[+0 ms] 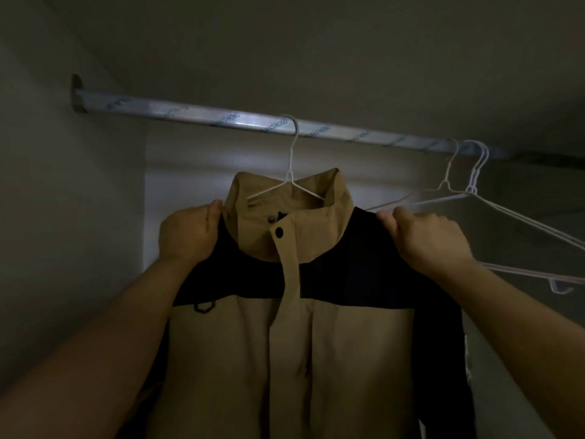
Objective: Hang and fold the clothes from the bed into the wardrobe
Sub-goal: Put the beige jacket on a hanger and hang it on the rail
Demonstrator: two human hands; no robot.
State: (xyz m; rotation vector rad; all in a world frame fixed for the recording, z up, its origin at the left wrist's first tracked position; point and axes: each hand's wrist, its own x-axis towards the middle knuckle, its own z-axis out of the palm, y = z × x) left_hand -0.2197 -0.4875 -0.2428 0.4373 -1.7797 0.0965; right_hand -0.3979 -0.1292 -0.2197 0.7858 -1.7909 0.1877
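A tan and black jacket [294, 337] hangs on a white wire hanger [289, 175] whose hook sits over the metal wardrobe rail [196, 117]. The jacket's front faces me, collar up and placket snapped. My left hand [186, 234] grips the jacket's left shoulder, thumb on top beside the collar. My right hand [427, 239] grips the right shoulder the same way. The sleeves hang down in shadow.
Several bare white wire hangers [474, 185] hang on the rail to the right of the jacket, close to my right hand. The wardrobe's left wall [63, 217] and back panel [190, 172] enclose the space. The rail is bare left of the jacket.
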